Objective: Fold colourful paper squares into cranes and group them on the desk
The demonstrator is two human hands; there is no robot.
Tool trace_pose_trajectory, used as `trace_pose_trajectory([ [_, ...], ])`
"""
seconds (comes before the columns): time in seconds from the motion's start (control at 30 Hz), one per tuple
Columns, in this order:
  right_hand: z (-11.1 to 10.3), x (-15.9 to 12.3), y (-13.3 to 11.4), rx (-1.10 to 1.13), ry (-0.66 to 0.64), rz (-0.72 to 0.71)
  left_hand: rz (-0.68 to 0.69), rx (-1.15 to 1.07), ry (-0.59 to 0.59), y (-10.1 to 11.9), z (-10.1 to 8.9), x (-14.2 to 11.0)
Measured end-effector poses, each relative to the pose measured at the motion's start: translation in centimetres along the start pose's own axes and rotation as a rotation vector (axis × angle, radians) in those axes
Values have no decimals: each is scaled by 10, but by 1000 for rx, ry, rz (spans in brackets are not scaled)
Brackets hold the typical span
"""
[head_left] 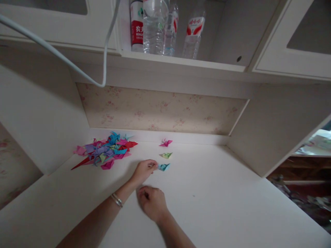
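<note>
My left hand (144, 171), with bangles on its wrist, pinches the tip of a teal paper crane (164, 167) on the white desktop. Beyond it, a yellow-green paper crane (167, 155) and a pink paper crane (166, 143) stand apart, forming a line toward the back edge. Closer to me, my right hand (153, 202) rests on the desktop with its fingers curled in, and nothing shows in them. Left of my hands lies a heap of folded paper cranes (104, 151) in blue, purple, pink, red and green.
Overhead, an open shelf (181, 62) holds several plastic bottles (193, 34). A white cable (77, 70) hangs down at the upper left. Side panels (284, 120) bound the desk, with floral wallpaper (160, 110) behind. Blurred clutter (297, 196) lies beyond the right edge.
</note>
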State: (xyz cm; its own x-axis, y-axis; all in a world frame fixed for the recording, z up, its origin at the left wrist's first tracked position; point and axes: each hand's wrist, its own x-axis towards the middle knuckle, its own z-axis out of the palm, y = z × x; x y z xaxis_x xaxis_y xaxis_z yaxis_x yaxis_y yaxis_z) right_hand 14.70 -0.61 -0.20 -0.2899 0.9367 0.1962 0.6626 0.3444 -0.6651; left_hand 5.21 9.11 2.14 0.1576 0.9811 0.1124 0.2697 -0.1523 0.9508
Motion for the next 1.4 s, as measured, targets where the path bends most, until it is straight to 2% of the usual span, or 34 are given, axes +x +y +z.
trace_pose_trajectory([
  [0.13, 2, 2, 5, 26, 1, 3, 45, 24, -8, -3, 30, 40],
  [0.3, 6, 4, 10, 115, 25, 9, 66, 15, 10, -14, 46, 62],
  [0.57, 5, 7, 9, 174, 68, 73, 6, -17, 39, -33, 50, 64],
  [0.87, 4, 9, 11, 217, 76, 89, -46, -56, 43, -19, 46, 57],
  [1.07, 5, 7, 10, 216, 52, 87, -162, -108, 82, -15, 22, 26],
  [1.23, 3, 5, 8, 200, 51, 51, -231, -162, 88, -8, -12, -26],
  [1.4, 2, 4, 6, 182, 47, 29, -312, -323, 22, -1, -41, -81],
])
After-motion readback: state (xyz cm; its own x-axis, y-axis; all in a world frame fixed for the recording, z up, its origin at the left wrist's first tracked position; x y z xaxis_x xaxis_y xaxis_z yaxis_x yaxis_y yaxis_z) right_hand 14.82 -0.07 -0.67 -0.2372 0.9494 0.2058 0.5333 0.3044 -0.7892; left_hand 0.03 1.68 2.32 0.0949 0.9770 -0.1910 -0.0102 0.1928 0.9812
